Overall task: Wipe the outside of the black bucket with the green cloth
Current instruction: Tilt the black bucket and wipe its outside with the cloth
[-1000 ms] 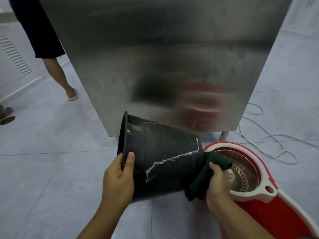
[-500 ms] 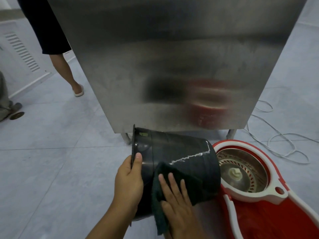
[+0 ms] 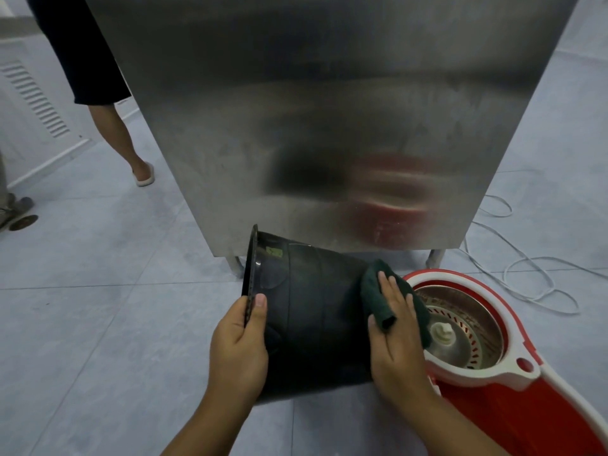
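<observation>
The black bucket lies on its side in front of me, its mouth to the left and its base to the right. My left hand grips the rim, thumb on the outer wall. My right hand lies flat on the dark green cloth, pressing it against the outer wall near the base. The cloth drapes over the base end and hides part of it.
A red and white spin mop bucket with a steel basket stands right of the black bucket. A tall stainless steel cabinet rises just behind. White cable loops on the floor at right. A person's leg stands at back left.
My right hand slid the cloth from the middle of the bucket's wall toward the base end. The bucket has turned, so the white streak on its wall no longer shows.
</observation>
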